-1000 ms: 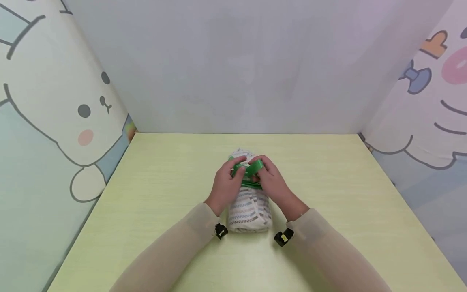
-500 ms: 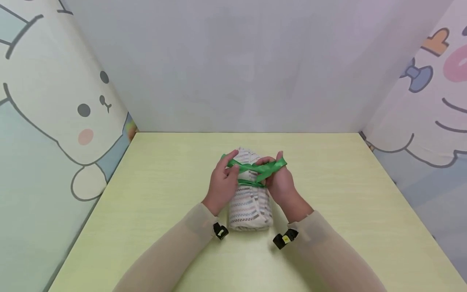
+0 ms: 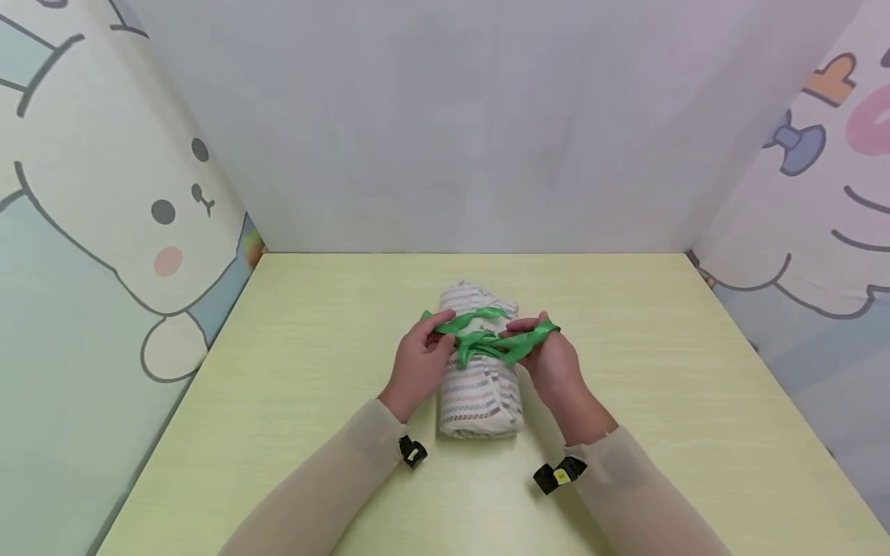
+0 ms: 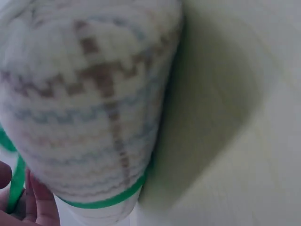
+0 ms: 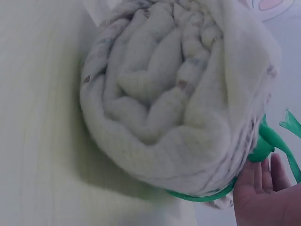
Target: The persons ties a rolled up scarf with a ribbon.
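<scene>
A rolled-up striped cloth [image 3: 480, 405], white with brown and blue woven rows, lies lengthwise on the table. A green ribbon [image 3: 480, 340] goes round its middle, with a knot and loops on top. My left hand [image 3: 420, 359] pinches a ribbon strand at the roll's left side; the left wrist view has that strand [image 4: 18, 181] between thumb and fingers. On the other side my right hand [image 3: 558, 369] holds the ribbon's right part between thumb and fingers. In the right wrist view the coiled end [image 5: 155, 99] of the roll faces the camera, with green loops [image 5: 263, 146] by the fingers.
The light yellow-green table [image 3: 313, 324] extends around the roll. A plain pale wall [image 3: 473, 139] stands behind it, with cartoon-printed side panels [image 3: 90, 193] left and right. Black wrist cameras [image 3: 412, 452] sit at both cuffs.
My right hand has moved right and toward me, drawing the ribbon out sideways. My left hand has shifted slightly left and lower. The ribbon now lies in a knot with loops on the roll.
</scene>
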Motion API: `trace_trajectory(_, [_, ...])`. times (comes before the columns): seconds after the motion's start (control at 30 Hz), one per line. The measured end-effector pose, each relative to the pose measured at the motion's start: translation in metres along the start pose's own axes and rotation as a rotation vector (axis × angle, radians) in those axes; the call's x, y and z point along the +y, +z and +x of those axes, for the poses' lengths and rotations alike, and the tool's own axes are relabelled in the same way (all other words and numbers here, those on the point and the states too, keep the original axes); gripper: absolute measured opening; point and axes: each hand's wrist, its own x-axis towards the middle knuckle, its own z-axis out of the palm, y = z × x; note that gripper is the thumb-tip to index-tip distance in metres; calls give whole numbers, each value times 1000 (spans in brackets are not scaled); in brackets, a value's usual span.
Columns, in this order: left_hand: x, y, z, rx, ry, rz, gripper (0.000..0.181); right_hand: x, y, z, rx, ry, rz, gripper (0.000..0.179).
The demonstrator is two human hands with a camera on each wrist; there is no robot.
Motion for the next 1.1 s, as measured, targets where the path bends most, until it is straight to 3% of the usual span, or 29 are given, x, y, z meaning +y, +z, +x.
trace_trajectory(0.17, [-2,-6,-3,16,-5,38,39,1,-11,-2,56,12,-9,58])
trace_trajectory(0.4, [-11,-23,-8,27,-19,27,38,3,-27,-3,5,5,17,54])
trace_trajectory(0.67, [-20,-54,-13,43,-59,89,35,-4,-38,-5,0,-27,6,56])
trace_trajectory(1.0, [-17,-96,-18,103,-108,182,22,-25,-56,-7,-47,-111,56,53])
trace_trajectory(1.1, [-20,-108,-21,96,-128,193,21,-26,-63,-10,-38,-96,21,52])
